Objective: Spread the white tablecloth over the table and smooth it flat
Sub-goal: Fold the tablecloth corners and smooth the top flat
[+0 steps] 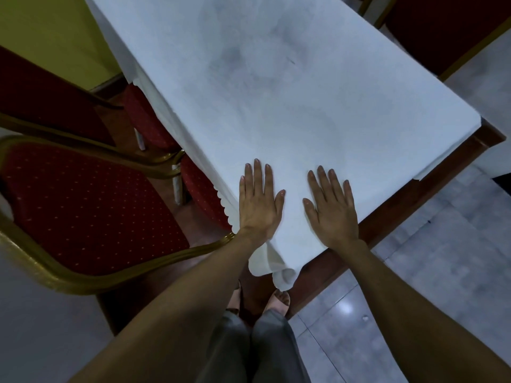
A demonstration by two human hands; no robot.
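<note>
Head view, my listing. One white tablecloth (276,92), lying over the table (409,205); the wooden edge is bare along the right side, and a cloth corner hangs off the near corner. Two hands: left hand (258,201) and right hand (333,208), both palm-down on the cloth near that corner, fingers straight and slightly spread. Red chairs, three counted: one (83,205) just left of the table, open tiled floor (431,272) to the right.
</note>
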